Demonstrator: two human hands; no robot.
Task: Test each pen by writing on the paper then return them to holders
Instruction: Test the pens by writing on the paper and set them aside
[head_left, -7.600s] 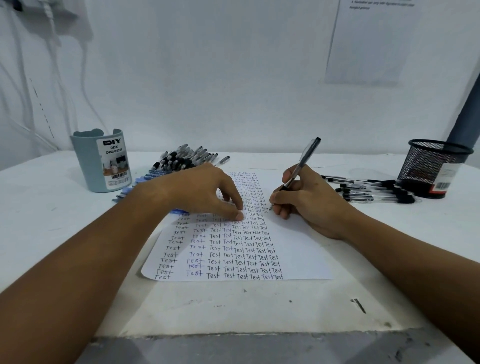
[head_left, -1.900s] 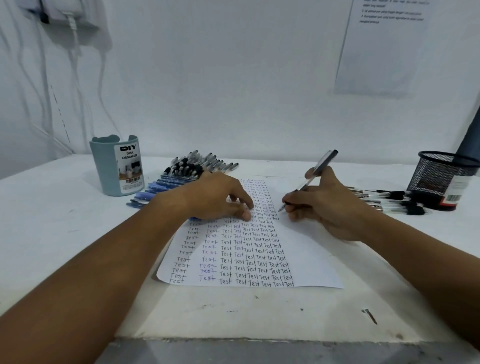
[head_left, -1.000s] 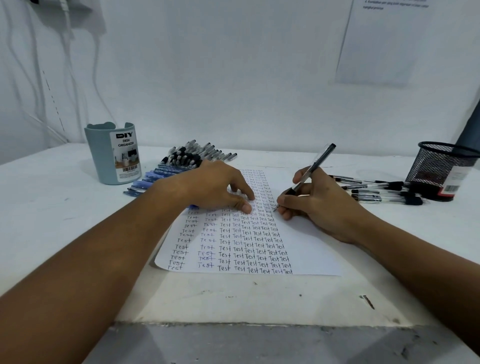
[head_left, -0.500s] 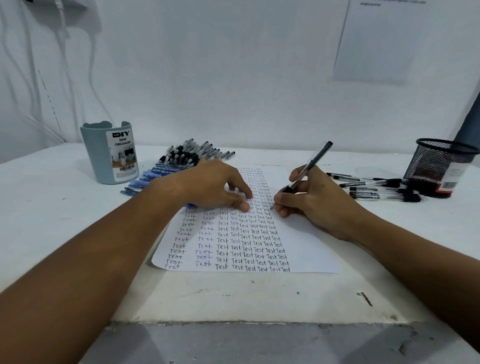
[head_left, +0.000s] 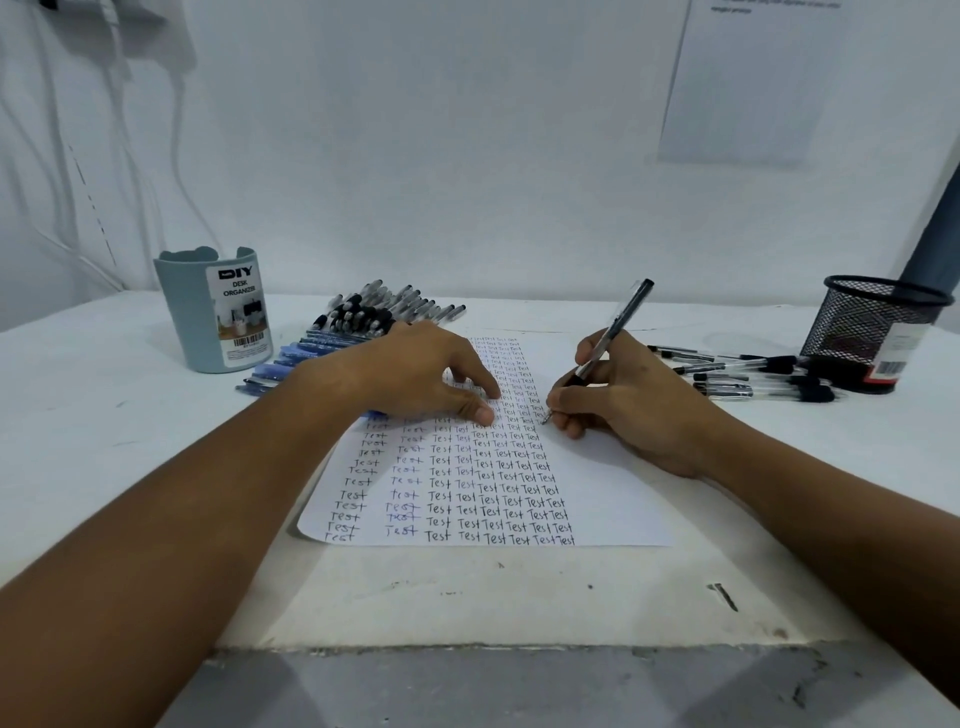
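Observation:
A white paper covered with columns of the word "Test" lies in the middle of the table. My right hand grips a black pen, its tip touching the paper at the right edge of the writing. My left hand presses its fingertips on the paper's upper left part. A pile of black and blue pens lies behind my left hand. A few black pens lie to the right. A grey-blue desk organizer stands at the left and a black mesh holder at the right.
The white table ends in a worn front edge near me. A white wall rises behind it, with cables at the left and a sheet pinned at the upper right. A grey pole stands behind the mesh holder.
The pen tip has crept slightly down the right column of words as my right hand writes. My left hand stays pressed on the paper. The view has shifted a little.

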